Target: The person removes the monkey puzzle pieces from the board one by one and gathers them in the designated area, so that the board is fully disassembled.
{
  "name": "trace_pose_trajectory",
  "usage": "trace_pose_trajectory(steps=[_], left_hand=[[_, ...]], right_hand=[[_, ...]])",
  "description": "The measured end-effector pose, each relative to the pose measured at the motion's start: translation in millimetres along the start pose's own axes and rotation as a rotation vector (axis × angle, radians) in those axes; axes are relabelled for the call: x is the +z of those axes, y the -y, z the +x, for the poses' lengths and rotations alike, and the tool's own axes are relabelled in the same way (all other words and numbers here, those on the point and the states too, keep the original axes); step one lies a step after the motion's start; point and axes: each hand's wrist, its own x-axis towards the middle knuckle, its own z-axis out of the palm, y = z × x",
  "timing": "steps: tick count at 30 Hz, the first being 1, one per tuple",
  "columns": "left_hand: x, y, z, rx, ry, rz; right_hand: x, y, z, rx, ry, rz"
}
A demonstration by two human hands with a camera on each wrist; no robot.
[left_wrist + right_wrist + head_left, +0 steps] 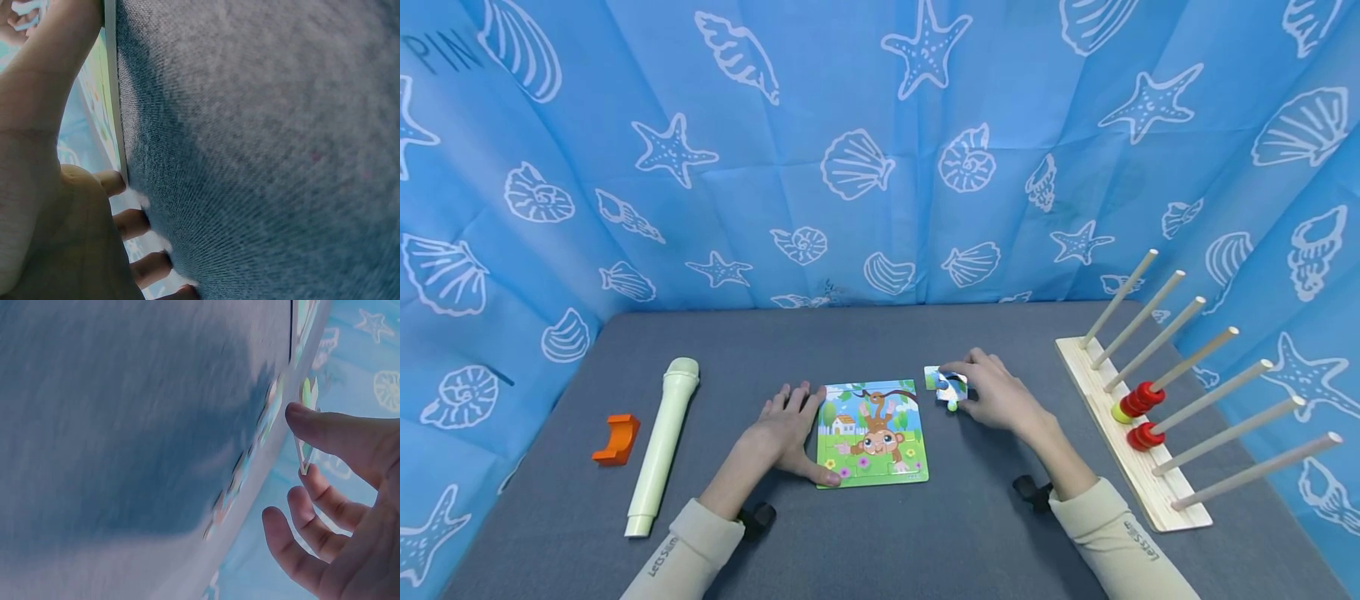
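The monkey puzzle [874, 437] is laid flat on the grey table [925, 542] between the two hands, and its left side is touched by the left hand [781, 433], fingers spread apart and thumb stretched over the lower corner, presumably so it can be steadied. Just right of it a puzzle piece [305, 455] is pinched between thumb and finger of the right hand [997, 398], likely so most of its face can be seen. Some loose pieces [236, 475] are shown lying near that hand in the right wrist view, probably put there for easy reach. The ring rack [1157, 500], pale green stick [664, 450] and orange block [618, 440] are parked off to the sides, maybe for elbow room; whether the picture has any gaps can't really be told
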Motion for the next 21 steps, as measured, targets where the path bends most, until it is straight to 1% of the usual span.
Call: trace_pose_trajectory(steps=[6, 12, 21], left_hand=[[0.0, -0.5, -0.1, -0.002, 0.005, 0.002], [0.0, 0.1, 0.4, 0.0, 0.009, 0.001], [0.1, 0.5, 1.4, -0.003, 0.016, 0.005]], right_hand=[[-11.5, -20.4, -5.4, 0.006, 0.005, -0.028], [-16.4, -38.4, -9.6, 0.025, 0.021, -0.043], [-22.2, -61.7, -10.2, 0.088, 0.049, -0.057]])
